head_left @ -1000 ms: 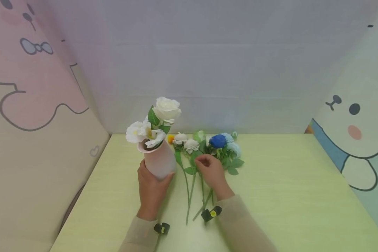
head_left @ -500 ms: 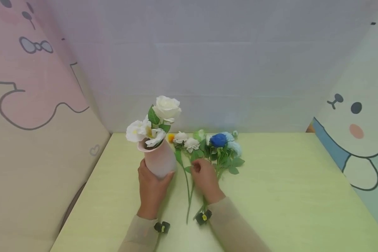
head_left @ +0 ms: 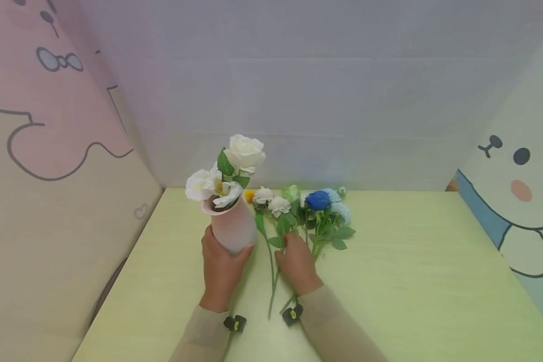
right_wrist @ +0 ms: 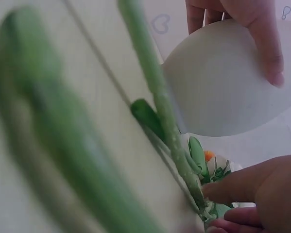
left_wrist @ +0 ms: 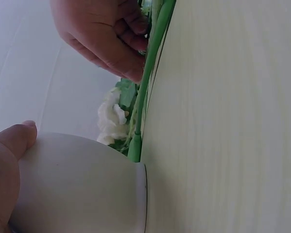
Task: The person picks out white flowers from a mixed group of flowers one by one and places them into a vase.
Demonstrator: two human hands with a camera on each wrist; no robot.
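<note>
A pinkish-white vase [head_left: 235, 229] — white flowers [head_left: 246, 152] in its mouth — stands upright; beside it lie loose flowers [head_left: 318, 200], white, blue, orange, heads near the far edge of the table [head_left: 412, 261].

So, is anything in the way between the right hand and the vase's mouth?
At the mouth, yes: white flowers cover part of it. The left hand grips the vase lower down, clear of the mouth.
</note>
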